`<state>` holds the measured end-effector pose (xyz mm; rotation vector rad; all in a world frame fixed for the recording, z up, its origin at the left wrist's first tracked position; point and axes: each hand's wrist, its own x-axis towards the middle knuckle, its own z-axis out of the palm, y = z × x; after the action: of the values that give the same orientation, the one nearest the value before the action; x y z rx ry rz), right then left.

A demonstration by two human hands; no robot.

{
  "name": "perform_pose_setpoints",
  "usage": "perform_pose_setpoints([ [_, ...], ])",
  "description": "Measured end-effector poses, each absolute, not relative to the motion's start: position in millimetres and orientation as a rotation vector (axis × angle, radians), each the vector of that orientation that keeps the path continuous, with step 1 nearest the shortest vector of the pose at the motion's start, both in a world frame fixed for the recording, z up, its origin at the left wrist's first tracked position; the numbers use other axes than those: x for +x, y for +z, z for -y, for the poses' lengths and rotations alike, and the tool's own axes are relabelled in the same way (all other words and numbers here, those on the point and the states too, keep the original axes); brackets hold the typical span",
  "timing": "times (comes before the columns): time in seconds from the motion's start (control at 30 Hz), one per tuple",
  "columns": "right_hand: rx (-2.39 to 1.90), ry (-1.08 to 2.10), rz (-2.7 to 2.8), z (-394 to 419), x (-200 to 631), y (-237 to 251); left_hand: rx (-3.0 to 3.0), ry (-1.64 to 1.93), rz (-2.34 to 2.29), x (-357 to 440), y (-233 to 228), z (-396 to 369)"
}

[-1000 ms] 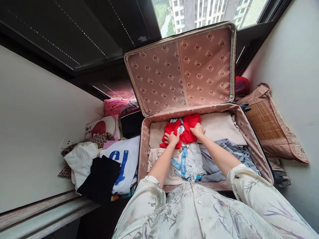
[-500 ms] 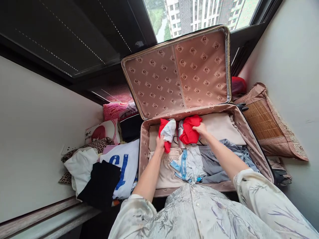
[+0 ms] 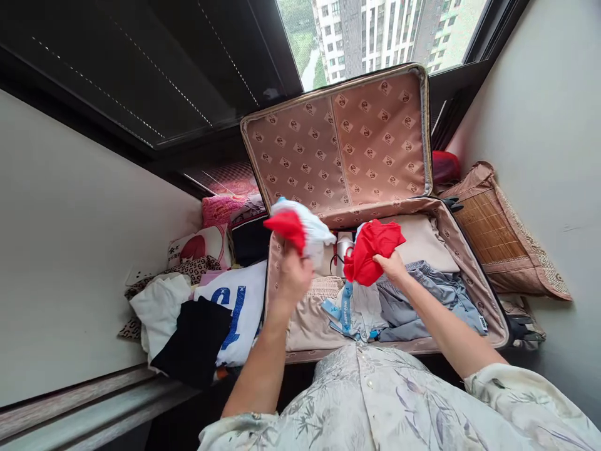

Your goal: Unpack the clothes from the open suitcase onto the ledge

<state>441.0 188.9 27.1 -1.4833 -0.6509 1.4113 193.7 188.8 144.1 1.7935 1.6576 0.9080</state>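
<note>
A red-white bundle (image 3: 300, 230) is gripped by the L hand (image 3: 292, 275), raised over the suitcase (image 3: 474, 275) at 10 o'clock. A red cloth (image 3: 373, 250) is clamped by the R hand (image 3: 393, 266), above the suitcase's centre.

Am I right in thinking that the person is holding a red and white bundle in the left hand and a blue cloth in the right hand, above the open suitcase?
Not quite: the cloth in the right hand is red, not blue, as the head view shows. The rest holds: the left hand grips a red and white bundle above the open suitcase.
</note>
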Motion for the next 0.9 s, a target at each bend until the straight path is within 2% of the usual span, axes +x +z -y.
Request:
perform_pose_setpoints([
  [0.1, -1.279, 1.688, 0.612, -152, 413, 44, 2.01, 0.291, -1.69, 272, 140, -154],
  [0.17, -1.084, 1.919, 0.526, -125, 413, 51, 2.089, 0.138, -1.555, 308, 132, -128],
  [0.23, -0.986, 1.994, 0.422, -100, 428, 54, 2.131, 0.146, -1.345, 325, 128, -108],
  [0.4, -1.005, 1.776, 0.275, -58, 484, 70, 2.0, 0.326, -0.776, 338, 139, -87],
  [0.6, -1.207, 1.318, 0.356, -44, 565, 110, 1.361, 0.519, -0.537, 360, 161, -102],
  [0.8, -1.946, 0.112, 0.724, 24, 725, 135, 1.176, 0.708, -1.002, 300, 138, -131],
  [0.9, -2.329, -0.169, 0.858, 49, 773, 108, 1.055, 0.74, -1.23, 262, 108, -134],
])
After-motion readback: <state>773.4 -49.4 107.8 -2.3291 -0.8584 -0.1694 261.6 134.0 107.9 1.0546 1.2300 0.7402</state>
